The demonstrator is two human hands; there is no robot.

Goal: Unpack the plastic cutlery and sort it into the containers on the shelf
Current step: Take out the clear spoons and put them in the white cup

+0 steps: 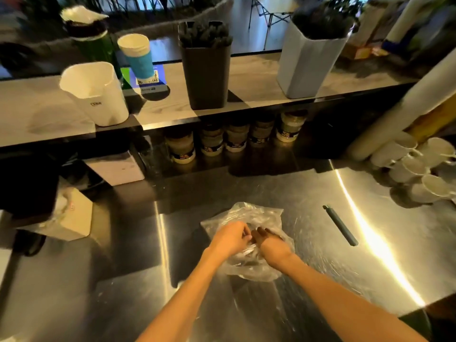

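A clear plastic bag [256, 215] lies crumpled on the steel counter [246, 304] in front of me. My left hand [232, 236] pinches the bag's film near its opening. My right hand [269, 239] reaches into the bag, its fingers hidden among dark contents that I cannot make out. On the shelf [256, 77] above stand a black container [206, 77] full of dark cutlery, a grey container [306, 62] with dark cutlery, and an empty white container [96, 95].
A dark narrow tool [340, 224] lies on the counter to the right. White cups [419, 166] are stacked at the far right. Several jars [234, 141] sit under the shelf. A white box [71, 215] stands at the left. A blue-banded cup [137, 56] sits on the shelf.
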